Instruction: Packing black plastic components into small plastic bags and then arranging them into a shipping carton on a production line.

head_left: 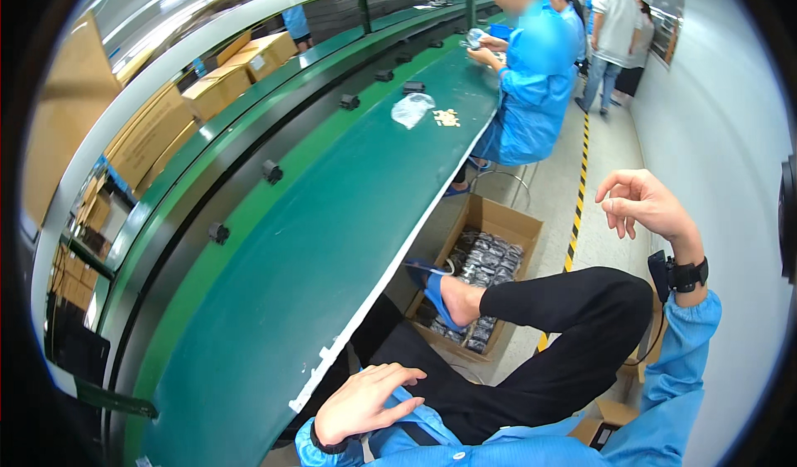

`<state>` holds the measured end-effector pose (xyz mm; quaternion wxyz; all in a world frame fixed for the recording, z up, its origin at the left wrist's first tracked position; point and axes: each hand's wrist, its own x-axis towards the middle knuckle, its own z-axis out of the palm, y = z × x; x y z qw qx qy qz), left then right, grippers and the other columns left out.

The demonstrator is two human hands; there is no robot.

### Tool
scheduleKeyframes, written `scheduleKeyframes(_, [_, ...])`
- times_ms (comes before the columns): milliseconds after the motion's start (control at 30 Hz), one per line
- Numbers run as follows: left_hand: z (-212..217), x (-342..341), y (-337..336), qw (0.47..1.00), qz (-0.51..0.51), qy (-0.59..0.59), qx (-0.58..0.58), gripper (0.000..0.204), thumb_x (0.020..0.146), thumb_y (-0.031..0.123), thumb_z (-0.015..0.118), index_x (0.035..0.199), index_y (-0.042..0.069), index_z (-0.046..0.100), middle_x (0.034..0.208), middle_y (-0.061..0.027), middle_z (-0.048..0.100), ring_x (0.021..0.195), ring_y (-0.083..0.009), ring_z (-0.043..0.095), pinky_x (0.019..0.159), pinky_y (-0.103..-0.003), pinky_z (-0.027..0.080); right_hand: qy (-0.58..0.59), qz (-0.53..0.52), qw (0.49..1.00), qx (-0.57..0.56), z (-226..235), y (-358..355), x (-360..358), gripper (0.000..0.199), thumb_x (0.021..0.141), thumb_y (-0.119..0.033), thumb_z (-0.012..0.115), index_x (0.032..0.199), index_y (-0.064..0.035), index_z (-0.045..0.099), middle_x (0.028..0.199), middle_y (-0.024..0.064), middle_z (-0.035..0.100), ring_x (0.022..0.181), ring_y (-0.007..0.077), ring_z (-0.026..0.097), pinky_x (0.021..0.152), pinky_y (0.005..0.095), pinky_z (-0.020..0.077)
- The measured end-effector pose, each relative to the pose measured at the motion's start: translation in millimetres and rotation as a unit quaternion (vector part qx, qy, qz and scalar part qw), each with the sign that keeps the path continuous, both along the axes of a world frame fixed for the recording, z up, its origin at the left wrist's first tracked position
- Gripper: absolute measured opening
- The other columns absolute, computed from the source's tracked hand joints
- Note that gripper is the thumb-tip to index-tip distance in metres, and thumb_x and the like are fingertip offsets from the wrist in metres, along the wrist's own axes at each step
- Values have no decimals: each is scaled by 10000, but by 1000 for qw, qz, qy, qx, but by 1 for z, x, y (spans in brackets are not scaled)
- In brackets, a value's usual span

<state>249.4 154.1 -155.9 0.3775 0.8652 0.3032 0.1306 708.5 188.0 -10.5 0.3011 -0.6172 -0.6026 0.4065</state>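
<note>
My left hand point(365, 402) is held above my lap, near the front edge of the green worktable point(274, 317). Its fingers are stretched out, with the thumb apart, and it holds nothing. Raised at the right, close to the pale wall point(730, 127), my right hand point(643, 204) is empty too. Its fingers are loosely bent and spread from one another. A black wrist device point(685, 276) with a cable sits on my right wrist. Below, one of my feet in a blue sandal point(438, 301) rests over an open cardboard box point(523, 222) of wrapped dark items point(490, 259).
On the table lie a clear plastic bag point(412, 110) and small yellowish pieces point(446, 117). Several black parts point(271, 171) line the conveyor belt point(174, 301). A co-worker in a blue gown point(535, 85) sits farther along. Striped floor tape point(576, 210) runs down the aisle.
</note>
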Motion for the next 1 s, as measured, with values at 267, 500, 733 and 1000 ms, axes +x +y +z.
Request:
scheduleKeyframes(267, [-5,25,31,1000,-17,23,-5,379,911,292,698,1199,55,630,1000,-112,671,950,-280,668,838,-384,513,-111,-58,992,-29,27,-17,16,112,945,-126,612,1016,-46,645,665,27,651,539,78,628,446,214,470])
scheduleKeyframes(500, [-32,41,55,998,-8,65,-26,399,882,291,730,1192,56,643,1011,-126,693,974,-289,681,849,-391,538,-266,42,958,-100,29,-13,6,207,924,-190,649,1083,-57,646,700,57,665,620,153,657,568,315,517])
scheduleKeyframes(733, [-136,99,118,986,-20,125,-105,365,859,276,718,1106,16,654,946,-159,733,895,-322,715,801,-404,559,-395,42,915,-64,27,-30,-9,290,869,-227,684,1109,-70,637,776,109,678,747,267,663,670,400,518])
scheduleKeyframes(1000, [-333,154,189,939,-54,314,-128,532,753,349,733,1175,26,708,1122,-224,712,1059,-348,681,890,-434,530,-463,49,885,-20,36,-85,-21,291,828,-180,699,1083,-58,632,826,160,674,800,324,680,716,425,534])
